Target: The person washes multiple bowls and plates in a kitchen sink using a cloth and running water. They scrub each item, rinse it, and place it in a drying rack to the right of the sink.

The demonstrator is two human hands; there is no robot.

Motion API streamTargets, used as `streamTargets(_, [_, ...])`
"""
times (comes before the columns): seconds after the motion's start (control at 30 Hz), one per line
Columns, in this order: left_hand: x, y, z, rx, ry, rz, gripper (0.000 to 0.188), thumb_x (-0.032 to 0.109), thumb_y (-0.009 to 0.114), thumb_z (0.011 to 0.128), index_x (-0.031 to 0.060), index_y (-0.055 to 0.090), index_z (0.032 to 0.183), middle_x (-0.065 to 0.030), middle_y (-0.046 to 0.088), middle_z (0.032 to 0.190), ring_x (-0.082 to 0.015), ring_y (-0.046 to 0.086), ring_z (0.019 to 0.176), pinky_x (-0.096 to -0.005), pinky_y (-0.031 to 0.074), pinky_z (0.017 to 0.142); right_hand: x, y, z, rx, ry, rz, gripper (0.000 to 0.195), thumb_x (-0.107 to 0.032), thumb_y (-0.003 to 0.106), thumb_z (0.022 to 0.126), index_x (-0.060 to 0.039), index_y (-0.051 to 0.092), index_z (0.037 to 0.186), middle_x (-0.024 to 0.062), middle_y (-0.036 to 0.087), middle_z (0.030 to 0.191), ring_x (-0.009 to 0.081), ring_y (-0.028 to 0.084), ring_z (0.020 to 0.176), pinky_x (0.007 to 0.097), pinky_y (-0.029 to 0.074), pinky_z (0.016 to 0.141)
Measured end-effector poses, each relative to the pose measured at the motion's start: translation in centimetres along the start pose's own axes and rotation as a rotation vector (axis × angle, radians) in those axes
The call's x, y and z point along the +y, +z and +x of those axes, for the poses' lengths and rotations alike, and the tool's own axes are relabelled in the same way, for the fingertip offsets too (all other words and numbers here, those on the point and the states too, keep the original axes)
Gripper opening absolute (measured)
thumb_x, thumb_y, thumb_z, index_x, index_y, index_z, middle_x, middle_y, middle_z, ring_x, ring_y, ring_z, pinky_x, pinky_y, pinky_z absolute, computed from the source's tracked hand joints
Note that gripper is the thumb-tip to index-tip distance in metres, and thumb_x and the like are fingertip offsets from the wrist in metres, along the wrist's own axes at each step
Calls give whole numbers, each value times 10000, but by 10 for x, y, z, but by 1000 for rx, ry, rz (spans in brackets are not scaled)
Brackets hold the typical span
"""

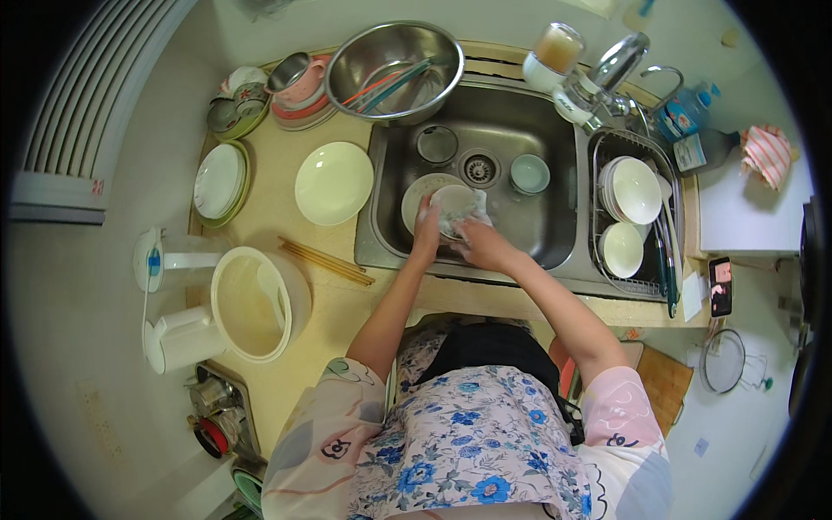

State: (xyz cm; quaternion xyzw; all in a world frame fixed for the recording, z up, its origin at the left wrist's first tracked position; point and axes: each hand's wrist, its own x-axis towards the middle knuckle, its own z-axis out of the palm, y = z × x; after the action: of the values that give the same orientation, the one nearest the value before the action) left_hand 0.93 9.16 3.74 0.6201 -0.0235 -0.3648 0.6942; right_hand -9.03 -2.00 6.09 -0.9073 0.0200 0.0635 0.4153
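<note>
Over the near left part of the stainless steel sink (539,227), my left hand (427,227) grips the side of a white bowl (448,195). My right hand (484,242) presses a pale, sudsy cloth (480,207) against the bowl's inside; foam coats the fingers. Beneath the bowl, a white plate (411,195) rests on the sink floor, partly hidden. Beyond my hands are the round drain (479,169) and a small metal dish (437,144). A pale blue-green bowl (530,173) sits right of the drain.
Right of the sink, a wire dish rack (595,195) holds white bowls (637,190) and utensils. A large steel basin (361,71) overhangs the sink's back left corner. The left counter carries a white plate (334,183), wooden chopsticks (325,260) and a cream tub (250,312). The faucet (617,65) stands behind.
</note>
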Motion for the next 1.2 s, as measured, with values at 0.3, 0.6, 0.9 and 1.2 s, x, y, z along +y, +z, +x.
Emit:
streamTargets(0.3, [37,-1,-6,243,428,1069,394,83,442,786,131,501,1173,-181,456,1014,-350,518,911,-409,448,771,36,52,48,453,596,993,475,-177,603,785,-52,416,1205,123,504,1136,277,542,943,338,450,806])
streamTargets(0.6, [37,2,-6,235,574,1347,500,20,489,708,149,492,1191,-167,416,1039,-366,475,937,-441,476,720,16,78,77,87,546,1728,378,-206,390,902,-98,377,1263,106,511,1184,207,547,1034,319,488,798])
streamTargets(0.9, [0,-30,11,129,355,617,468,25,511,699,66,443,1160,-243,459,1112,-393,485,1010,-425,425,826,37,24,73,252,128,-108,444,-54,426,802,-12,357,1238,257,512,1091,388,539,964,443,457,767])
streamTargets(1.2, [-4,11,-5,544,492,244,527,-95,451,660,33,398,1168,-148,509,1120,-264,484,1056,-364,407,890,18,33,72,418,192,310,478,-38,456,760,-13,369,1229,248,510,1113,384,532,987,414,444,802])
